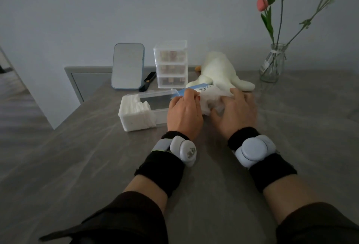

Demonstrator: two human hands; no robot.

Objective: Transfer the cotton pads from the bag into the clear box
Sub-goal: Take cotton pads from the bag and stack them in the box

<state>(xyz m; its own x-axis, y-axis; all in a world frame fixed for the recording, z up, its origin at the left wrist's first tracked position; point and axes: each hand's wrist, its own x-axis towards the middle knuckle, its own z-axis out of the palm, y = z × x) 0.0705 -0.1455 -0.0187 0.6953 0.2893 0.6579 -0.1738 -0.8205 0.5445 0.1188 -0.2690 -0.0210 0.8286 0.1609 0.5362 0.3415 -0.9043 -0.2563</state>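
**Both hands on the cotton-pad bag, box partly filled**

The bag (210,96) is held just above the table (97,156), right of the clear box (161,116) and touching or overlapping its right end (the hands hide the exact meeting point). It is a soft, crumpled pouch of translucent white plastic with a pale blue strip along its top edge and a white label printed "COTTON". The white contents show through the film as a cloudy mass; single pads inside cannot be made out.

The left hand (184,113) grips the blue-strip end, fingers curled over the edge and pinching it. The right hand (238,110) clasps the other end of the bag, fingers bent over the top and thumb tucked underneath against the plastic.

The clear box is a low, long rectangular container lying across the table. A stack of cotton pads (136,114) fills its left end: square, white and fluffy, standing on edge and packed side by side. The rest of the box shows the grey tabletop through its floor.

Behind the box stand a blue-framed mirror (128,65) and a clear drawer unit (171,64) with three drawers. A white plush toy (219,70) lies behind the bag, and a glass vase (273,64) with flower stems stands at the far right.
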